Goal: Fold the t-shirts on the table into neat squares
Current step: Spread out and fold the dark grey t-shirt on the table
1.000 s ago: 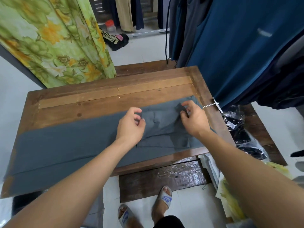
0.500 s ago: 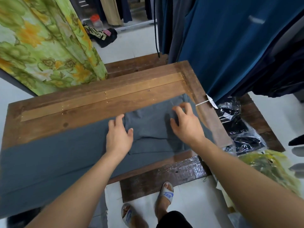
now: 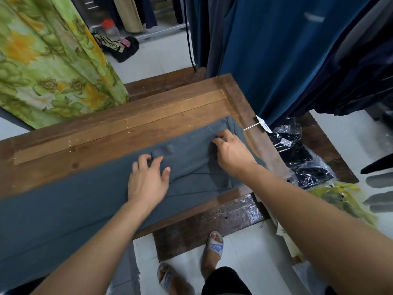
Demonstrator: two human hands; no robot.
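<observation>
Grey shirt (image 3: 89, 207) flat on the wooden counter (image 3: 119, 133), both hands at its right end.

The cloth is smooth and matte, a long band from lower left to mid-frame, with layered folds under the hands. The right hand (image 3: 232, 155) pinches a fold near the counter's right edge. The left hand (image 3: 148, 180) lies on the shirt, fingers (image 3: 141, 161) spread with tips bent – whether they catch cloth, I cannot tell. A floral green curtain (image 3: 49, 60) hangs upper left, blue garments (image 3: 276, 56) upper right – glossy plastic-wrapped packs (image 3: 297, 158) lie right of the counter.
</observation>
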